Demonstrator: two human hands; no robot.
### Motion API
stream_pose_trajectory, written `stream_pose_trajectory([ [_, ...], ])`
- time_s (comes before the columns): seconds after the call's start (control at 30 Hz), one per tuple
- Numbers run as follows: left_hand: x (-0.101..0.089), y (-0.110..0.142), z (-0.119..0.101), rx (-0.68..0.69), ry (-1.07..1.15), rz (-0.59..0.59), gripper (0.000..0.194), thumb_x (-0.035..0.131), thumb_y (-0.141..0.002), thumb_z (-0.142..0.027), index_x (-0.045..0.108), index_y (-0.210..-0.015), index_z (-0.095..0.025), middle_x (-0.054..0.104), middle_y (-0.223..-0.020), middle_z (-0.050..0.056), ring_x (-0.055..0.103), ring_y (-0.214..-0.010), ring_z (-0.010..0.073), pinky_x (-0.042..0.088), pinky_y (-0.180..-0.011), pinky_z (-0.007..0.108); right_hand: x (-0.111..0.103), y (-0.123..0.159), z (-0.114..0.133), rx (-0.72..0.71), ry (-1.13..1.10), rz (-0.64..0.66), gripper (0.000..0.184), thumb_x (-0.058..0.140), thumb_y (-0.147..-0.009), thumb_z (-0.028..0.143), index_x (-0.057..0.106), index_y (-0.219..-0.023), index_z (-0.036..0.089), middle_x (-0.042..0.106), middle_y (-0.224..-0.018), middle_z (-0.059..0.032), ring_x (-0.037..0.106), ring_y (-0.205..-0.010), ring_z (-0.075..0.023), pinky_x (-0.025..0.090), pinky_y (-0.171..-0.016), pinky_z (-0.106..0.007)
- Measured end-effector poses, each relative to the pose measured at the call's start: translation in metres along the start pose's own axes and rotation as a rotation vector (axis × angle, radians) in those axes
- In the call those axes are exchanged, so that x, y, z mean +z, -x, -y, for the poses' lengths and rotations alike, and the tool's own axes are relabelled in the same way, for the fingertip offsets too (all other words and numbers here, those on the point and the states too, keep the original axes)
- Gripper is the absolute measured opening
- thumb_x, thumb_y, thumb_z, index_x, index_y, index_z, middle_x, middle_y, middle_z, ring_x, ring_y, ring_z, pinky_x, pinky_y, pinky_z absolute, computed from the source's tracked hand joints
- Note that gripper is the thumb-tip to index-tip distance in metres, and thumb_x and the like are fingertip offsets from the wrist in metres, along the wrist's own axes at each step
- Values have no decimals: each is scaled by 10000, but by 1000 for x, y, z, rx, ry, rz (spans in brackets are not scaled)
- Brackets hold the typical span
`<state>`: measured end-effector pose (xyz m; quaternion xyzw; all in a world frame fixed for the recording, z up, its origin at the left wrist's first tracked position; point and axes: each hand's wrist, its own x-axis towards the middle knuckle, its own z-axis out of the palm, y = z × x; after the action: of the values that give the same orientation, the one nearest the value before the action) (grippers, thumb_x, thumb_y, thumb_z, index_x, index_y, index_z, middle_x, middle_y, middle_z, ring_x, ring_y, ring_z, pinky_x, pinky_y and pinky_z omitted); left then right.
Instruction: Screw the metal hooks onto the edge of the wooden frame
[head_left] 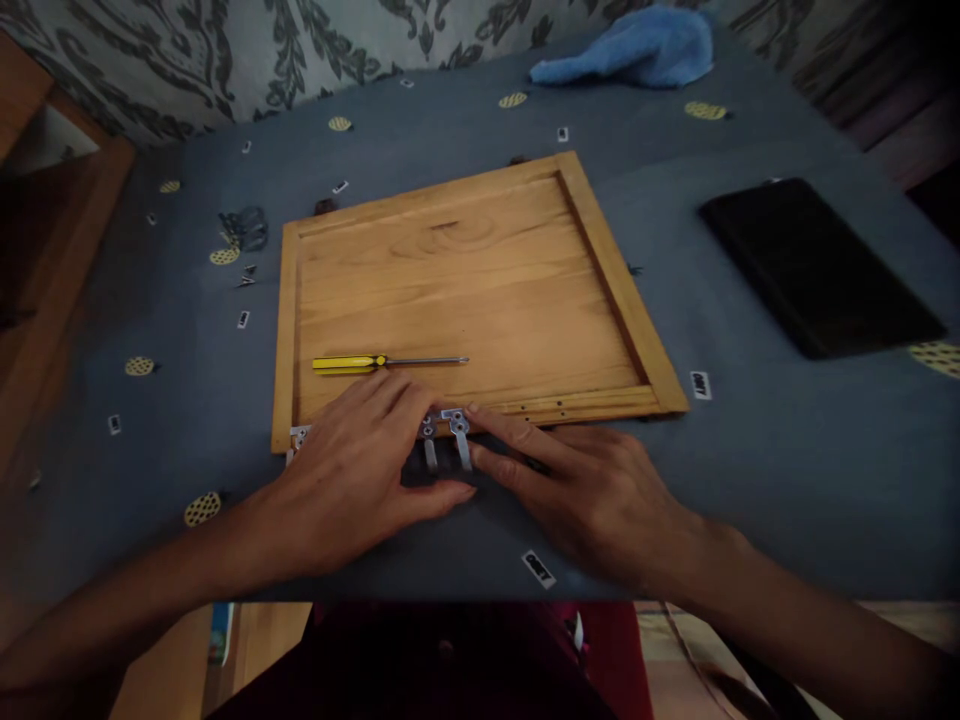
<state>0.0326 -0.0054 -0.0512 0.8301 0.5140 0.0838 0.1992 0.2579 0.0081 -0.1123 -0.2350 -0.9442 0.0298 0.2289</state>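
A light wooden framed panel [450,270] lies flat on the cloth-covered table. At its near edge sits a small metal hinge [459,430] with two silvery arms. My left hand [352,470] curls over that edge, its fingertips against the hinge's left side and the thumb below. My right hand [600,490] pinches the hinge's right side, index finger at its plate. Another metal hinge [299,437] shows at the panel's left corner, partly behind my left hand. On the panel rests a yellow-handled screwdriver [390,363], tip to the right.
Dark tangled metal pieces [246,230] and a few screws [247,275] lie left of the panel. A black tablet-like slab [817,265] is at the right, a blue cloth [637,50] by the wall. Wooden furniture [67,290] stands at the left.
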Motion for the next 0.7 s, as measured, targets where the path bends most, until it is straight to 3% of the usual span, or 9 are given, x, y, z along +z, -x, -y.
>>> stream_pose_trajectory([
  [0.13, -9, 1, 5, 15, 13, -53, 328, 677, -840, -423, 556, -1061, -212, 662, -1009, 31, 630, -916, 209, 509, -751, 357, 0, 1, 0, 8, 3, 16, 363, 444, -923, 55, 690, -1155, 189, 636, -1317, -105, 649, -655, -137, 504, -552, -302],
  [0.27, -26, 0, 17, 36, -91, -287, 224, 620, -901, -371, 593, -1042, -199, 687, -998, 30, 634, -936, 181, 510, -804, 330, -2, 0, 0, 5, 4, 16, 387, 431, -918, 38, 690, -1164, 189, 625, -1332, -100, 650, -677, -134, 524, -587, -301],
  [0.43, -41, -3, 41, -96, -121, -554, 65, 603, -908, -272, 639, -939, -227, 697, -910, -48, 643, -871, 147, 515, -841, 319, -4, -2, 1, 12, -12, -1, 356, 423, -931, 45, 689, -1128, 175, 643, -1306, -100, 652, -670, -121, 502, -551, -280],
  [0.53, -39, -2, 45, -92, 40, -490, 81, 626, -891, -293, 644, -950, -242, 695, -925, -34, 648, -878, 175, 522, -814, 350, -4, -3, 1, 9, -27, -2, 357, 417, -931, 34, 689, -1121, 167, 643, -1304, -107, 652, -664, -122, 492, -534, -280],
  [0.6, -32, 0, 40, -14, 67, -352, 184, 643, -879, -367, 629, -1007, -235, 687, -967, 5, 639, -901, 203, 518, -787, 371, -5, -3, 1, 11, -28, -5, 358, 420, -932, 27, 688, -1123, 166, 651, -1292, -106, 649, -659, -116, 494, -543, -275],
  [0.7, -16, 3, 24, 90, -68, -147, 388, 644, -851, -509, 588, -1077, -199, 662, -1056, 63, 608, -967, 248, 495, -801, 407, -5, -2, 1, 14, -29, -9, 364, 417, -937, 28, 681, -1145, 167, 662, -1276, -107, 656, -673, -119, 501, -552, -272],
])
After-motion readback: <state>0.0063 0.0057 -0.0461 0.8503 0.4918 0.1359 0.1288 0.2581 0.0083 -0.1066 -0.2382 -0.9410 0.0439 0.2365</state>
